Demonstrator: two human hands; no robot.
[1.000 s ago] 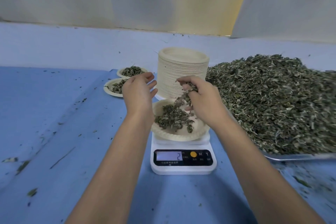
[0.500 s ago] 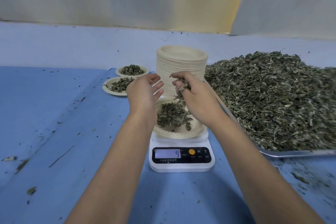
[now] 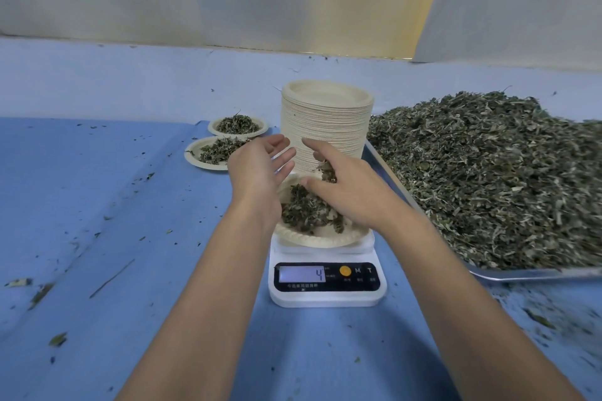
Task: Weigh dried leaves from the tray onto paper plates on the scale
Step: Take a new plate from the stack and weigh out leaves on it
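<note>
A white digital scale (image 3: pixel 325 283) stands on the blue cloth, and its display shows a 4. On it sits a paper plate (image 3: pixel 312 238) holding a small pile of dried leaves (image 3: pixel 306 212). My left hand (image 3: pixel 257 169) hovers over the plate's left side, fingers straight and empty. Over the plate's right side my right hand (image 3: pixel 345 185) has its fingers spread, with a few leaves (image 3: pixel 327 171) loose under the fingers. A large heap of dried leaves (image 3: pixel 488 172) fills the metal tray (image 3: pixel 521 273) on the right.
A tall stack of paper plates (image 3: pixel 325 120) stands just behind the scale. Two filled plates (image 3: pixel 237 125) (image 3: pixel 211 153) lie at the back left. Leaf crumbs dot the blue cloth (image 3: pixel 97 205). A pale wall closes off the far side.
My right hand has gone from pinching leaves to spread fingers, dropping leaves on the plate. My left hand's fingers straightened. The scale's reading changed.
</note>
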